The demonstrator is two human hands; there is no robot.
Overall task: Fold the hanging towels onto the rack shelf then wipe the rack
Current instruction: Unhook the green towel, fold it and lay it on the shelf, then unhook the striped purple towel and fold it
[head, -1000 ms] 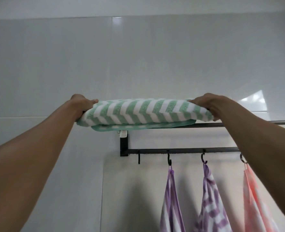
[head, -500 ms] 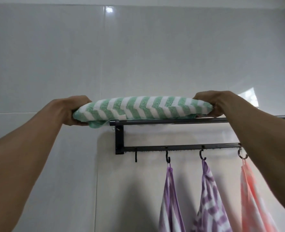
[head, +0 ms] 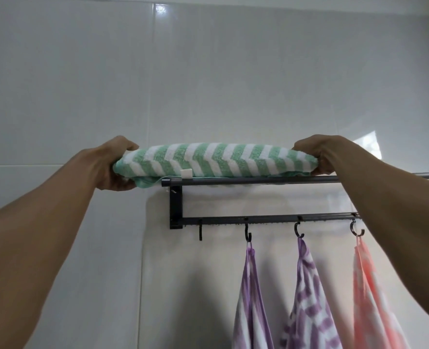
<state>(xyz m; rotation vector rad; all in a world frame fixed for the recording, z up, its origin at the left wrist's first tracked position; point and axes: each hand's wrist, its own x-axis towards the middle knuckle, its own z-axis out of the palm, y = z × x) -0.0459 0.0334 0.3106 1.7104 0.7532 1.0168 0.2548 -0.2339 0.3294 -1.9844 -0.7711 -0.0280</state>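
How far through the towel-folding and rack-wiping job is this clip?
Early on. Done: the green striped towel is folded. In hand: the left hand and right hand grip its ends, setting it on the rack shelf, its left end overhanging. Left: two purple towels and a pink towel hang from hooks; no wiping cloth shows.

Folded towel (head: 216,161) lies on rack (head: 253,180) top bar, left end overhanging. Three towels (head: 309,298) hang from hooks (head: 298,230) below, right of centre.
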